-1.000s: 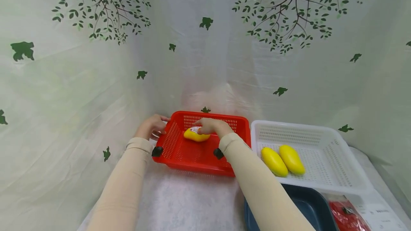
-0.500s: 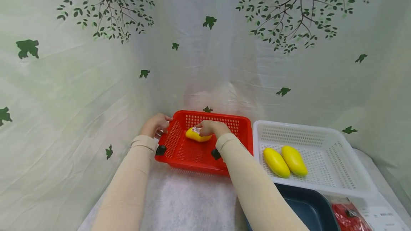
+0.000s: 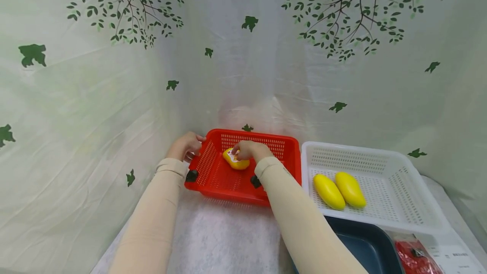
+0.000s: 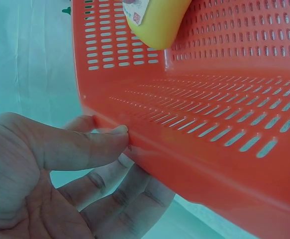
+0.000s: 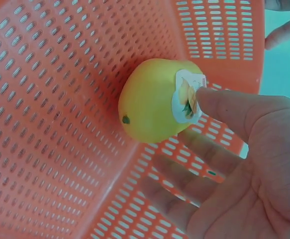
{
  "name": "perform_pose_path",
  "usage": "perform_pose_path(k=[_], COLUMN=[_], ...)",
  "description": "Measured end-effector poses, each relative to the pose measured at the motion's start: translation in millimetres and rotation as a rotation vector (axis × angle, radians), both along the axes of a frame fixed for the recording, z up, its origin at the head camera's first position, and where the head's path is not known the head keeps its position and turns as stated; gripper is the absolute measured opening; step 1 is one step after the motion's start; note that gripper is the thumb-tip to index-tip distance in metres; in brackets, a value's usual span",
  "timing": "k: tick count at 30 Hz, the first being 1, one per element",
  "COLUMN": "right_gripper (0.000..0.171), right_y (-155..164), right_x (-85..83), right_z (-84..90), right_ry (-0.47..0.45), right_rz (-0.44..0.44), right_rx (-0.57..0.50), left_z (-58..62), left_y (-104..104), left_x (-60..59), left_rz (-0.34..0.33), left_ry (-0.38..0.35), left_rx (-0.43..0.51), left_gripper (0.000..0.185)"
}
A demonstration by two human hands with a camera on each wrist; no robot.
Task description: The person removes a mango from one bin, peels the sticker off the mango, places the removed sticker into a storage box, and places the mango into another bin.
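Left hand (image 3: 185, 146) gripped the red basket (image 3: 228, 181) rim, thumb over the edge; right hand (image 3: 249, 150) held the stickered yellow mango (image 3: 236, 162) inside it

A white basket (image 3: 399, 168) holds two yellow mangoes (image 3: 338, 189), beside a dark blue tray (image 3: 365, 244).

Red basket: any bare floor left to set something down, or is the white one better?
Red basket: near floor, in front of the mango and between both hands, is bare. Far end is crowded: right hand on the mango, left hand at the left rim. White basket: bare right of its two mangoes.
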State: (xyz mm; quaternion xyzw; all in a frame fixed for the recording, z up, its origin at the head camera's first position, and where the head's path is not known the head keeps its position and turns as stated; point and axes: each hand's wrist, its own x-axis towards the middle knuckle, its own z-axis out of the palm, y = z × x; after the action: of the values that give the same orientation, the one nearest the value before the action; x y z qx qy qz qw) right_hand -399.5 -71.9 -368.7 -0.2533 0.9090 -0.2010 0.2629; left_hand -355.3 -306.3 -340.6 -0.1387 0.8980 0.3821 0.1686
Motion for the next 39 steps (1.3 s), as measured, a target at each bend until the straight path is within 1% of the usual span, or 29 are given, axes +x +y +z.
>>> perform_pose_path(k=[4, 7, 11, 14, 17, 19, 22, 24, 26, 28, 33, 36, 39], right_gripper=[0.037, 0.029, 0.015, 0.011, 0.020, 0.030, 0.051, 0.058, 0.059, 0.057, 0.056, 0.057, 0.058], right_y=[-1, -1, 1, 1, 1, 1, 0, 0, 1, 2, 6, 8, 11], right_x=[3.9, 6.5, 9.2, 9.6, 7.6, 5.6, 2.3, 0.5, 0.0, 0.5, 6.0, 9.5, 11.9], right_z=[4.9, 7.5, 7.4, 5.1, 2.4, 0.4, -2.1, -3.6, -3.7, -2.5, 4.6, 9.6, 13.8], right_ry=[0.024, 0.025, 0.006, -0.019, -0.028, -0.029, -0.043, -0.047, -0.046, -0.035, -0.023, -0.021, -0.032], right_rz=[0.045, 0.038, -0.015, -0.065, -0.111, -0.144, -0.185, -0.188, -0.173, -0.148, -0.105, -0.075, -0.049], right_rx=[0.040, 0.051, 0.051, 0.043, 0.054, 0.071, 0.103, 0.120, 0.126, 0.130, 0.113, 0.075, 0.016], left_z=[-1.5, -2.3, -2.0, -1.8, -1.6, -1.9, -1.1, -0.8, -0.1, 0.1, 0.0, -0.8, -0.6], left_y=[1, 2, 4, 6, 7, 8, 8, 9, 9, 8, 5, 2, -1], left_x=[-1.6, -3.0, -4.0, -4.2, -4.9, -5.5, -5.4, -5.1, -4.6, -4.5, -3.1, -1.6, 0.3], left_rz=[0.002, 0.011, 0.010, 0.004, 0.004, 0.005, 0.006, 0.008, 0.009, 0.005, 0.005, 0.030, 0.037], left_ry=[-0.002, 0.000, 0.004, 0.001, 0.001, 0.005, 0.014, 0.017, 0.017, 0.017, 0.011, 0.002, -0.008], left_rx=[0.001, 0.006, 0.006, 0.003, 0.002, 0.003, 0.008, 0.010, 0.011, 0.008, 0.021, 0.050, 0.074], left_gripper=[0.068, 0.067, 0.068, 0.069, 0.069, 0.069, 0.069, 0.068, 0.068, 0.068, 0.070, 0.069, 0.069])
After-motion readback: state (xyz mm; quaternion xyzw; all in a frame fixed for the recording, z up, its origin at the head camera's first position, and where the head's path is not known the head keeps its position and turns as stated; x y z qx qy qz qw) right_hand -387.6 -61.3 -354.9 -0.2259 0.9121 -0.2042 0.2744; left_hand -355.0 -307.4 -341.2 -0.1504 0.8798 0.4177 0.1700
